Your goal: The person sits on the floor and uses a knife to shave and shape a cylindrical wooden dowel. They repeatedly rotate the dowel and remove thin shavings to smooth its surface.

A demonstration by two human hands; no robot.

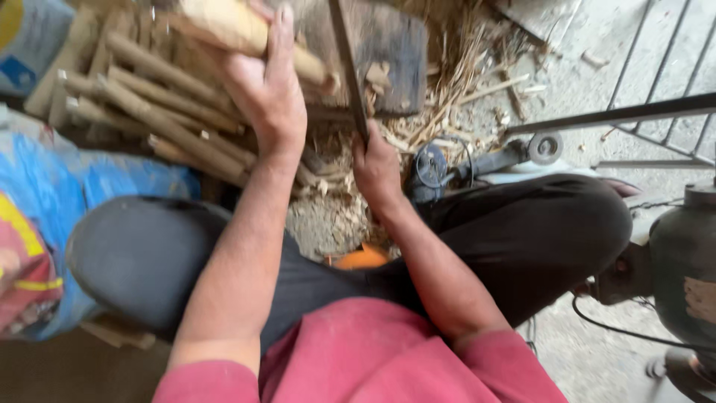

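My left hand grips a pale, peeled wooden stick and holds it across a dark wooden block at the top of the view. My right hand is closed around the handle of a long dark blade, whose edge rises up beside the stick. Wood chips and shavings lie on the ground between my knees. My legs in dark trousers are bent to either side.
A pile of rough wooden sticks lies at the upper left. Blue and red sacks sit at the left. An angle grinder lies at the right of my hand. A metal grate and a dark machine stand at the right.
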